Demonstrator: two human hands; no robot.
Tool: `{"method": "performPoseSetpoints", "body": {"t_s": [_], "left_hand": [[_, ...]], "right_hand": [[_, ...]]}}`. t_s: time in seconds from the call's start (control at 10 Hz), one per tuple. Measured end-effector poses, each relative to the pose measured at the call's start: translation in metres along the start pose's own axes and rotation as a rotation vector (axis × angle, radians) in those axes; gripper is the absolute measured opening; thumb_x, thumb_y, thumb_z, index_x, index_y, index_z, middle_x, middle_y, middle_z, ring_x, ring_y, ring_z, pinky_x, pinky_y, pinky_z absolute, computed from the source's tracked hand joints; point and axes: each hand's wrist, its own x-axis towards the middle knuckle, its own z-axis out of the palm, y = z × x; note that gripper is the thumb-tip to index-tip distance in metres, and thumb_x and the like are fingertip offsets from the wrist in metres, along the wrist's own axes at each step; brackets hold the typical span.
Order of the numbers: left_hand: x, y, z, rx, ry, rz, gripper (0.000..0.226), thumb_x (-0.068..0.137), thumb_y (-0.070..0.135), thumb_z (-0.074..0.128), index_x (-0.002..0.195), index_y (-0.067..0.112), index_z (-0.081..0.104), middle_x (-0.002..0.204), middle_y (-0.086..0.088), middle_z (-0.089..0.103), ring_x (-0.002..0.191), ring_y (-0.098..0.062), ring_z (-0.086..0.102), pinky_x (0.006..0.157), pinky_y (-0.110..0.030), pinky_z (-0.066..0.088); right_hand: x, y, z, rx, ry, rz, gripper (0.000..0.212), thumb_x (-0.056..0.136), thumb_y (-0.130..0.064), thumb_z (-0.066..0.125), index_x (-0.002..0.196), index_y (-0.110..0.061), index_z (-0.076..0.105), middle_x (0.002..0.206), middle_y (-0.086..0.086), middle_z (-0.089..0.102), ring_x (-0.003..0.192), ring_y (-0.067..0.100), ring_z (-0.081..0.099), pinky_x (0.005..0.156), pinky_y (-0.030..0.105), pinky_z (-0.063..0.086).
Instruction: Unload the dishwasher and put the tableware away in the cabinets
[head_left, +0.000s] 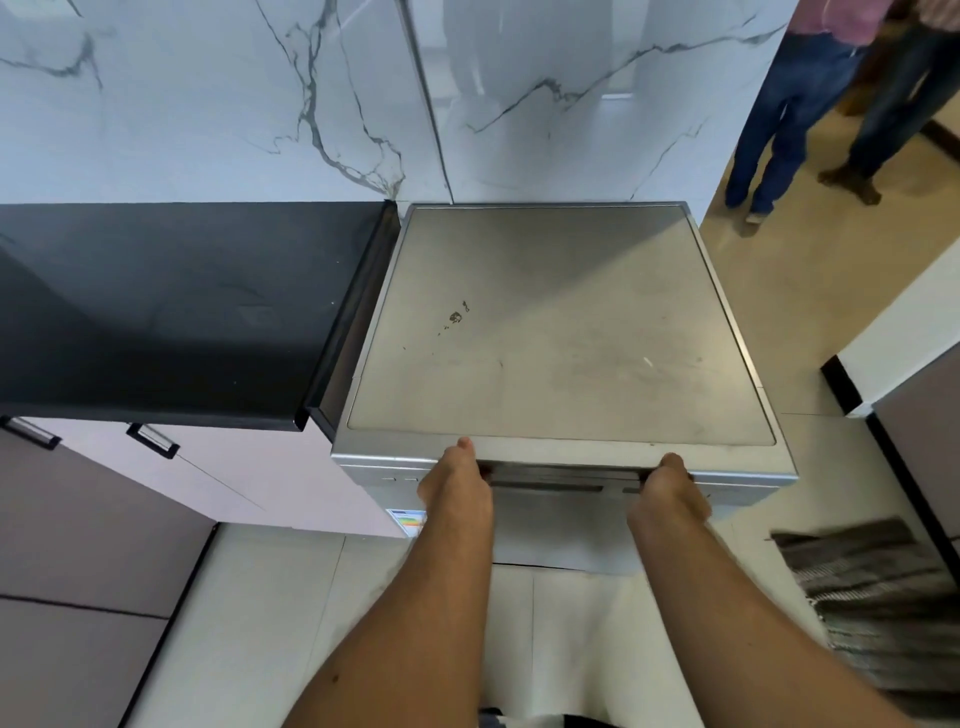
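The person stands square to the dishwasher (561, 332), a steel unit set against the marble wall (208, 104) just beside the black counter (171, 306). Both arms reach straight forward and down, one to each end of the recess under the top edge of the door (561, 483). The left hand (457, 478) has its thumb up on the front rim and its fingers tucked under into the recess, out of sight; the right hand (670, 488) mirrors it near the other end. Both read as hooked round the door's upper lip, though how tightly the hidden fingers curl cannot be told.

The even, two-handed hold makes sense: a drop-down door pulled at both ends should come down level and without twisting (one hand would probably do, but less steadily). The door looks shut or barely cracked, so the tableware, if any is inside, is hidden from the head view, and unloading has not begun.

The cabinets (171, 467) sit under the counter to the left, their handles facing the person, near enough to reach without walking far. A striped mat (872, 597) lies on the floor at right, and two people's legs (810, 104) show well apart in the background.
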Motion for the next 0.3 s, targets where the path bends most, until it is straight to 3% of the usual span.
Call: {"method": "performPoseSetpoints", "body": {"t_s": [0.1,0.2,0.3], "left_hand": [[0.000,0.010,-0.004,0.035,0.130,-0.084,0.035,0.081,0.027,0.078,0.099,0.002,0.060,0.093,-0.012,0.067,0.083,-0.027,0.070,0.054,-0.031,0.058],[-0.002,0.011,-0.013,0.225,0.062,-0.035,0.035,0.082,0.033,0.078,0.091,0.004,0.062,0.073,-0.009,0.061,0.064,-0.025,0.063,0.056,-0.028,0.055],[-0.009,0.008,-0.022,0.413,0.050,0.010,0.051,0.077,0.050,0.075,0.091,0.002,0.066,0.068,-0.010,0.060,0.054,-0.026,0.059,0.068,-0.040,0.059]], "right_hand": [[0.011,0.007,-0.006,-0.179,-0.033,-0.160,0.048,0.097,-0.041,0.052,0.118,0.001,0.060,0.113,0.014,0.063,0.109,0.038,0.059,0.091,0.039,0.045],[0.032,0.011,-0.010,-0.377,-0.133,-0.255,0.061,0.099,-0.046,0.046,0.125,0.008,0.057,0.123,0.026,0.059,0.114,0.043,0.057,0.097,0.045,0.044],[0.038,0.007,-0.013,-0.559,-0.252,-0.343,0.066,0.091,-0.051,0.053,0.123,0.007,0.060,0.107,0.022,0.062,0.105,0.039,0.062,0.092,0.043,0.050]]}}
